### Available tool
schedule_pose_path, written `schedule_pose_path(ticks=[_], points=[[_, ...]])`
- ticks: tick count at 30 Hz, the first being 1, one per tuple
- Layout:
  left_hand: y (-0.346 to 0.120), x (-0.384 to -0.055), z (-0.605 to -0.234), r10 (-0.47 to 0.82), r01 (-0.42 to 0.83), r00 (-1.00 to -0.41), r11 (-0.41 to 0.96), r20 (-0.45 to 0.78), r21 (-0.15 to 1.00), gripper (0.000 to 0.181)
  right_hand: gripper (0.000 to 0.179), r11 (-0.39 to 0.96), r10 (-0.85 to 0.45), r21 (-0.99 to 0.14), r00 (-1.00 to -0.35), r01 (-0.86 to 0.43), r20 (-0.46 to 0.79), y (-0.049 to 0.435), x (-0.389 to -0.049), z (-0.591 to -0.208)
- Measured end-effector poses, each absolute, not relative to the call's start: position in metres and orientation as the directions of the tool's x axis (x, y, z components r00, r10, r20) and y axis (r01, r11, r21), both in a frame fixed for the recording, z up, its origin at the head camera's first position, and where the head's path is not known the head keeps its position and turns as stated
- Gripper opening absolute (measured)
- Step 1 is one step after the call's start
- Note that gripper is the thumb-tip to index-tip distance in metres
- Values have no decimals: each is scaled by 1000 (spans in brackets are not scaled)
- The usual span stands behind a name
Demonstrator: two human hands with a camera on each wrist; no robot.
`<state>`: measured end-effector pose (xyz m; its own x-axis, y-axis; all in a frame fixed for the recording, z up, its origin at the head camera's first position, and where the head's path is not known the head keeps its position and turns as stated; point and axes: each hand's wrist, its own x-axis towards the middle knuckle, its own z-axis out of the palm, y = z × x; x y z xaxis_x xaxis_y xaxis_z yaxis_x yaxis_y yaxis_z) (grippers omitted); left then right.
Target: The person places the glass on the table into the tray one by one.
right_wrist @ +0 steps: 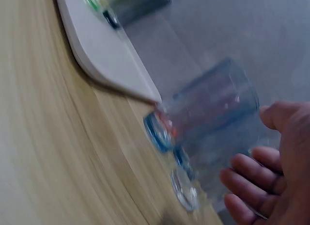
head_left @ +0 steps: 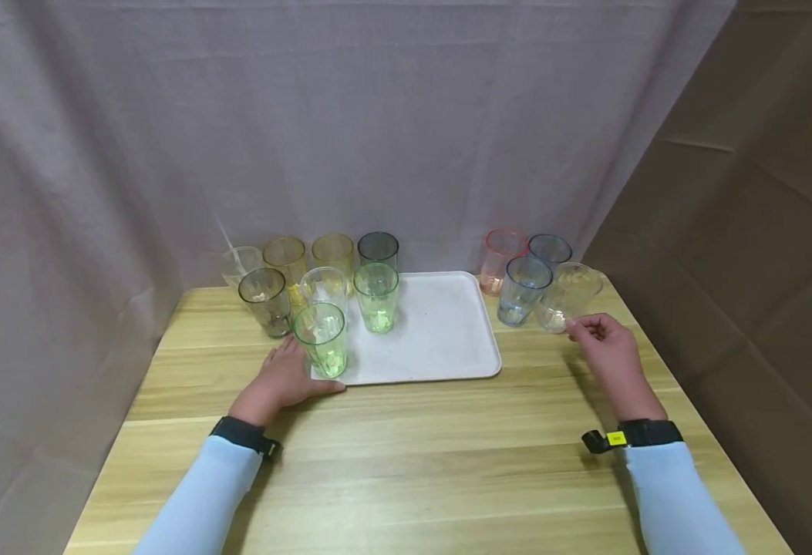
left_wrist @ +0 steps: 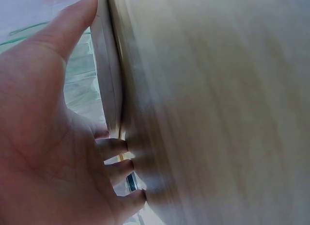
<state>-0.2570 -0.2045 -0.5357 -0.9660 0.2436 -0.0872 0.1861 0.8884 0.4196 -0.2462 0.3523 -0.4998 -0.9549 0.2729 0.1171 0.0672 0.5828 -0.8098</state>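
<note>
My left hand [head_left: 288,376] lies at the front left corner of a white tray [head_left: 440,331]. Its fingers are spread on the left side and its thumb [left_wrist: 72,28] runs along the front edge. Beside it, a green glass [head_left: 322,339] stands upright on the tray corner; another green glass [head_left: 378,301] and a clear glass [head_left: 325,285] are farther back. My right hand [head_left: 610,351], fingers loosely bent and holding nothing, is by a clear glass [head_left: 568,297] at the table's right. A blue glass [right_wrist: 213,106] stands near that hand.
Left of the tray stand a grey glass [head_left: 267,301] and a clear glass [head_left: 239,266]. Two amber glasses, one here [head_left: 285,258], and a dark glass [head_left: 379,248] line the back. A red glass [head_left: 503,262] and a dark blue glass [head_left: 550,248] stand right, before the curtain [head_left: 412,139].
</note>
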Motion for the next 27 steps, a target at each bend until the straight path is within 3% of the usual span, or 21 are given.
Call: schedule_pose_path(ticks=[4,10,19,27], points=[[-206,-257,-537,245,191,-966,888,-80,417,139,84,542,333,-836,-935,87,118,363,-260,-504],[-205,-258,-538,253,201,-965,887,-73,416,138,110,452,296,-890,-951,58,88,366,-289,-511],[-205,-258,-535,245,195,-967,890,-72,412,138,104,426,302,-904,-937,-33,177,359,-310,-519],[-204,-256,-536,253,206,-966,886,-60,416,138,98,400,309,-915,-932,-52,189,356,-295,-514]])
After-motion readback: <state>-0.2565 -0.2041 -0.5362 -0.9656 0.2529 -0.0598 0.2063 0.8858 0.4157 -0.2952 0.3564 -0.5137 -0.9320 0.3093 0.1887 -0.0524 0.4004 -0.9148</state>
